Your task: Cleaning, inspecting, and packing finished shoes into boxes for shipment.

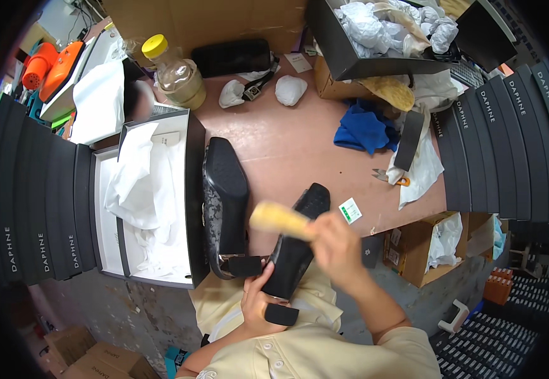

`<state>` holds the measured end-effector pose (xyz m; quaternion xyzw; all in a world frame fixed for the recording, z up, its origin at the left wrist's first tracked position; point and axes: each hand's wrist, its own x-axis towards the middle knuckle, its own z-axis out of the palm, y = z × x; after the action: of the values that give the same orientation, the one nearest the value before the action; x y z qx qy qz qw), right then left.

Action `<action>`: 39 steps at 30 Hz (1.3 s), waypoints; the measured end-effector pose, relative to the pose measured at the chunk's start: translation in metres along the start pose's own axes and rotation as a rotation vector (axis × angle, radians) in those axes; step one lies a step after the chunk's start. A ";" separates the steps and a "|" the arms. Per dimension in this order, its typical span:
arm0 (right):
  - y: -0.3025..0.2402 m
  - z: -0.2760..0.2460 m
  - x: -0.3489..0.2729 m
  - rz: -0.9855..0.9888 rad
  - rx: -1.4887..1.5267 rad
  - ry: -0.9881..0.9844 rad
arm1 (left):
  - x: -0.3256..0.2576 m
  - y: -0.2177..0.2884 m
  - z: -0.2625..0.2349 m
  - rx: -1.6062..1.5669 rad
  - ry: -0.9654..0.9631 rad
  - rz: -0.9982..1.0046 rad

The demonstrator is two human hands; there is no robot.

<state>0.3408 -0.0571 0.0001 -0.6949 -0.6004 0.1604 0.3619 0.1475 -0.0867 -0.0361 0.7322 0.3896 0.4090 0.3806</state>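
My left hand is closed round the heel end of a black block-heeled shoe, which points away from me at the table's near edge. Its heel hangs toward me, with a shiny band beside it. My right hand grips a yellow, elongated tool, smeared by motion, over the shoe's middle; I cannot make out its exact kind. The matching shoe lies sole up just left, its patterned upper showing along one side.
An open shoebox with white tissue paper stands left. Farther back are a yellow-capped bottle and white paper wads. A blue cloth, orange-handled snippers and stacked dark boxes are at right.
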 end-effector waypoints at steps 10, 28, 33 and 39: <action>0.020 0.000 0.021 -0.051 0.119 -0.014 | 0.002 0.005 0.005 -0.062 0.052 -0.040; -0.004 -0.001 0.012 -0.161 0.149 -0.152 | -0.002 0.006 0.002 0.017 -0.025 0.024; 0.085 -0.003 0.049 0.108 0.003 0.090 | -0.001 0.017 -0.006 -0.184 -0.088 -0.156; 0.082 -0.055 0.050 0.318 0.555 0.574 | 0.029 0.022 -0.080 -0.729 -0.219 -0.089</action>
<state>0.4469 -0.0284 -0.0087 -0.6715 -0.2947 0.1697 0.6583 0.0924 -0.0512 0.0224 0.5706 0.2073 0.4231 0.6726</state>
